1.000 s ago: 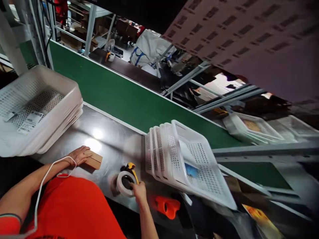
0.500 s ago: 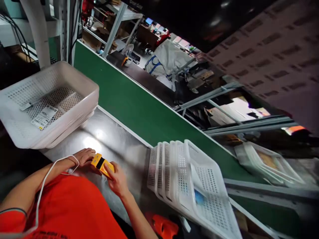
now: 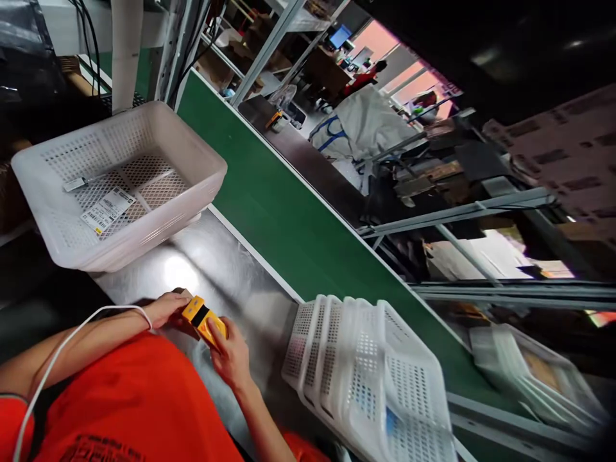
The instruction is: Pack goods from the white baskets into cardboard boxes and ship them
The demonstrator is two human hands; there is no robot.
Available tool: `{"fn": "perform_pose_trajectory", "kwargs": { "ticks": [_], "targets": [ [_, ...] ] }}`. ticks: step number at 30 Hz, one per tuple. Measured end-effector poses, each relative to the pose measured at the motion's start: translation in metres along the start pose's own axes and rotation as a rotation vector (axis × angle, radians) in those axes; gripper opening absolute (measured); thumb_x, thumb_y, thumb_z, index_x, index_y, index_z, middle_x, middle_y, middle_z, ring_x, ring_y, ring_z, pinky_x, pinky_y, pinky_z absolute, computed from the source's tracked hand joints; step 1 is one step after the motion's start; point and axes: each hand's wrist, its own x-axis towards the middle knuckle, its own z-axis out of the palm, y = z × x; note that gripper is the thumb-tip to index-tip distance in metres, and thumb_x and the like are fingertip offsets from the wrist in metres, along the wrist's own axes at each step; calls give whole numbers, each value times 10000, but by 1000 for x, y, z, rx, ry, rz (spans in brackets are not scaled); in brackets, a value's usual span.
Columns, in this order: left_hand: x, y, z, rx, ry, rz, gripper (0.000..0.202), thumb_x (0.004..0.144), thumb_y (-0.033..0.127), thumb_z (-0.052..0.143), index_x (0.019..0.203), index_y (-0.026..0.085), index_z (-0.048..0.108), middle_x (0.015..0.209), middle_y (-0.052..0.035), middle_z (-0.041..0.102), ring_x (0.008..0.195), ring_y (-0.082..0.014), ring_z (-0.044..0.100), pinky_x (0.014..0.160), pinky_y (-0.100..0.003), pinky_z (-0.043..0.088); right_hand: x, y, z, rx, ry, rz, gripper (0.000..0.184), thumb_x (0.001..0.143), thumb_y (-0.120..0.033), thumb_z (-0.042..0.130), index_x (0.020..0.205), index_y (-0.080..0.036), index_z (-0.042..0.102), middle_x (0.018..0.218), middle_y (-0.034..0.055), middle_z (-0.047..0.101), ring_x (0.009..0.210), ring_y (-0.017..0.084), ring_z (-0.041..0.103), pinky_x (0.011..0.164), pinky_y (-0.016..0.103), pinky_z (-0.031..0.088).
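My right hand [image 3: 231, 356] grips a yellow utility knife [image 3: 201, 316] and holds it over the steel worktop [image 3: 226, 269], tip toward my left hand. My left hand [image 3: 166, 308] lies curled on a small brown cardboard box, which is almost hidden under the fingers and the knife. A white cable [image 3: 72, 340] runs along my left forearm. Both hands are close together just in front of my orange shirt.
A stack of white perforated baskets [image 3: 120, 186] with a label inside stands at the left. Another stack of baskets [image 3: 366, 378] lies tilted at the right. A green conveyor belt [image 3: 289, 224] runs behind the worktop, with shelving and clutter beyond.
My right hand left the tape roll, took the yellow knife and brought it to the box under my left hand. The view has swung left and up.
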Motion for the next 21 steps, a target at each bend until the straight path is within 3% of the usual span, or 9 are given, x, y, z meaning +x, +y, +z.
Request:
{"fn": "perform_pose_trajectory", "kwargs": {
  "ticks": [5, 9, 12, 15, 21],
  "targets": [
    [-3, 4, 4, -113, 78, -92, 453, 799, 582, 828, 966, 171, 735, 774, 1, 699, 669, -144, 624, 666, -276, 494, 13, -6, -16, -14, -115, -26, 826, 842, -90, 615, 1630, -318, 519, 1469, 162, 579, 1225, 318, 652, 966, 489, 635],
    [-1, 5, 6, 163, 276, -18, 348, 885, 499, 727, 779, 168, 711, 678, -6, 658, 611, -163, 589, 622, -293, 447, 30, -17, -40, 45, -333, 23, 726, 944, -172, 634, 1647, -301, 505, 1491, 177, 558, 1238, 307, 649, 1021, 467, 608],
    [5, 8, 2, 344, 427, 92, 288, 922, 391, 698, 726, 180, 711, 743, -30, 706, 758, -193, 648, 711, -296, 447, 44, -26, -59, 66, -549, 140, 725, 961, -221, 666, 1659, -317, 491, 1426, 164, 600, 1171, 291, 681, 1023, 438, 599],
    [14, 11, -8, 476, 529, 158, 244, 952, 285, 655, 736, 193, 720, 810, -48, 750, 867, -202, 677, 796, -295, 452, 54, -36, -71, 26, -684, 254, 735, 971, -277, 693, 1671, -320, 474, 1322, 145, 634, 1106, 286, 694, 1012, 416, 585],
    [28, -2, -33, 644, 521, 149, 271, 1006, 298, 584, 807, 192, 736, 781, -34, 768, 743, -177, 695, 734, -275, 486, 69, -48, -73, -98, -779, 321, 657, 1042, -331, 609, 1682, -321, 459, 1295, 145, 643, 1063, 266, 706, 958, 339, 561]
  ]
}}
